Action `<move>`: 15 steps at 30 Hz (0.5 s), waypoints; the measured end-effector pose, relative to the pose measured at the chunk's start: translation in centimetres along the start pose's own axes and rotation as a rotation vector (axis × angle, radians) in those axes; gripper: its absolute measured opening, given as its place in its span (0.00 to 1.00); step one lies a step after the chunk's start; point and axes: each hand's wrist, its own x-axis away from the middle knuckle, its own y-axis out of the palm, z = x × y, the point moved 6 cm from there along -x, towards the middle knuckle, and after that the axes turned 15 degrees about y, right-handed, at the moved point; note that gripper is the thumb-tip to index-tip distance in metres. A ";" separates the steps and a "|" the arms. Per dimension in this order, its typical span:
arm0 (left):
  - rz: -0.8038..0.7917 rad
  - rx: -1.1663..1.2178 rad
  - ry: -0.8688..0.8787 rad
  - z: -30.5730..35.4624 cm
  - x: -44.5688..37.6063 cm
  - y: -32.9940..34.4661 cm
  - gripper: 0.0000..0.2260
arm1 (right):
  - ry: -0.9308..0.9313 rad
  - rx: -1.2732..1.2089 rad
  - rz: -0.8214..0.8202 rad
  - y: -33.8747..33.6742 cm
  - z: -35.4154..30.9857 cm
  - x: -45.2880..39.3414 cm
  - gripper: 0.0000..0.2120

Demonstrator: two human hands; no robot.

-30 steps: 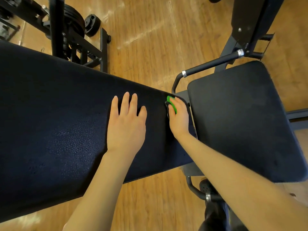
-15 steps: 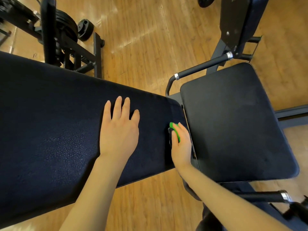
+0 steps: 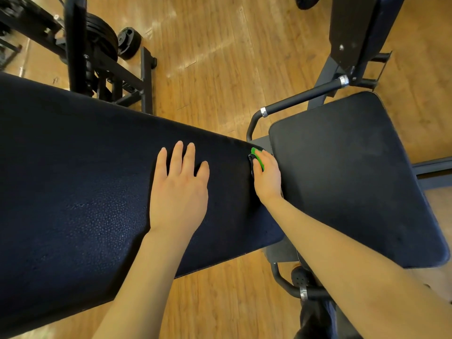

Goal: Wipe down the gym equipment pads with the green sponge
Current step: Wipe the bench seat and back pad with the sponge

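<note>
Wood-plank gym floor (image 3: 220,77) all around, with a weight rack and plates (image 3: 97,45) off in the top-left corner and two dark pads filling most of the view. On the long back pad (image 3: 73,192) the left hand (image 3: 179,192) lies flat, palm down, fingers straight and a bit spread, gripping nothing; my guess is it's there to brace the body and steady the pad while the other hand scrubs. The right hand (image 3: 267,176) is at the narrow end of that pad, right by the gap before the seat pad (image 3: 354,179), curled over the green sponge (image 3: 256,156) and pressing it against the pad's end edge. Only a sliver of green shows past the fingertips, plus something dark on its side that I can't make out. The right forearm comes in diagonally from the lower right, crossing over the seat pad, wrist fairly straight. Holding the sponge tucked under the fingers like that probably lets it get into the seam where grime collects. The seat pad looks like it's up next.
</note>
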 end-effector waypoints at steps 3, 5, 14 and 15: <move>0.003 -0.006 -0.001 0.0 0.0 -0.1 0.22 | -0.028 0.012 -0.001 -0.6 1.7 2.4 0.17; 0.001 0.000 -0.002 0.1 0.0 -0.2 0.22 | -0.013 0.009 0.005 -1.1 3.4 4.5 0.17; 0.006 0.002 0.005 0.0 0.0 -0.1 0.22 | 0.062 -0.026 0.020 -2.4 7.5 9.4 0.15; 0.007 0.004 0.006 0.1 0.0 -0.1 0.22 | 0.055 -0.015 0.024 -2.5 7.1 8.6 0.15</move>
